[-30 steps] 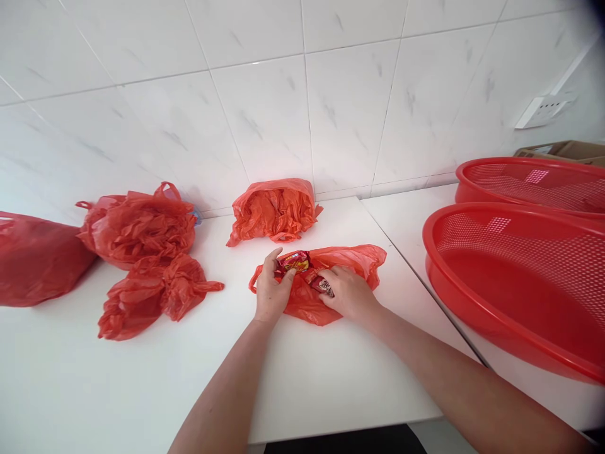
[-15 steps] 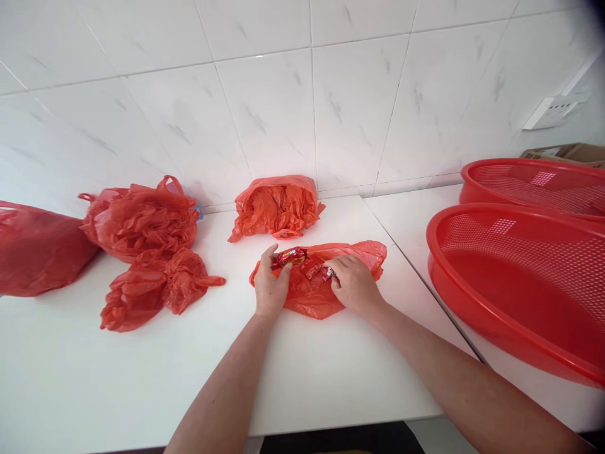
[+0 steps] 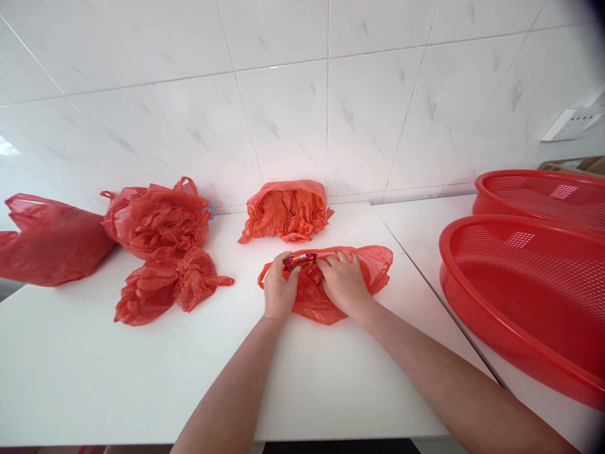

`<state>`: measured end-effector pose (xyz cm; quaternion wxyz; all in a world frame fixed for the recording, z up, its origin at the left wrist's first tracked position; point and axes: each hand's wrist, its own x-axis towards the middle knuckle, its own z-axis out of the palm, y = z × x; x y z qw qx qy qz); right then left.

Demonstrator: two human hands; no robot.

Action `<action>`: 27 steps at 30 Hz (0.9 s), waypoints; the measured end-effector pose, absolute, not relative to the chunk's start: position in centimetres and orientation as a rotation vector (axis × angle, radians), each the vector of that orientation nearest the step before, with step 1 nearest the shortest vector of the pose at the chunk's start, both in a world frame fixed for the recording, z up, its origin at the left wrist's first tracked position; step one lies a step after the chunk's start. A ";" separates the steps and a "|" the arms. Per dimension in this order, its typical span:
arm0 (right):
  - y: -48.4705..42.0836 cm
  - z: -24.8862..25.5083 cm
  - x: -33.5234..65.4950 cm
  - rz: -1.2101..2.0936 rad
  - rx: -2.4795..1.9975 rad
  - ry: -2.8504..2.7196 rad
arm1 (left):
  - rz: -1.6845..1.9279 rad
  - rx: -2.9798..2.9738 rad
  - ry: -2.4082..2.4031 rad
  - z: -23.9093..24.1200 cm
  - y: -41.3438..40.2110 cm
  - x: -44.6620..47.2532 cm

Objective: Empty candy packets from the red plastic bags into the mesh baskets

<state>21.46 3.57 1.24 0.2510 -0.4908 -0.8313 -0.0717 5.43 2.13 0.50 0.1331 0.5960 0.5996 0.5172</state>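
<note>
A red plastic bag lies flattened on the white table, under both hands. My left hand is at its left end, thumb and fingers closed around a shiny dark-red snack packet with yellow and white print. My right hand comes in from the right, palm down, with curled fingers. At its fingertips, just right of and below the snack packet, is a smaller red packet that the fingers close on. Part of this packet is hidden by the hand.
Behind the hands, a red bag stuffed with crumpled bags rests near the tiled wall. On the left are a full red bag, a bulging bag and a knotted bag. Red perforated baskets stand at right.
My right hand has moved left, close to my left hand, and the white-patterned piece at its fingertips is out of sight. My left hand keeps the snack packet. The view has shifted slightly.
</note>
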 end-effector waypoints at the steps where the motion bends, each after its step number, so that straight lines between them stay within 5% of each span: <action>1: 3.6 1.1 21.4 -0.217 -1.355 -2.267 | 1.488 1.723 1.742 0.6 2.1 5.4; 27: 4.8 -0.2 23.0 -0.165 -1.315 -2.291 | 1.573 1.578 1.750 -0.3 2.7 5.2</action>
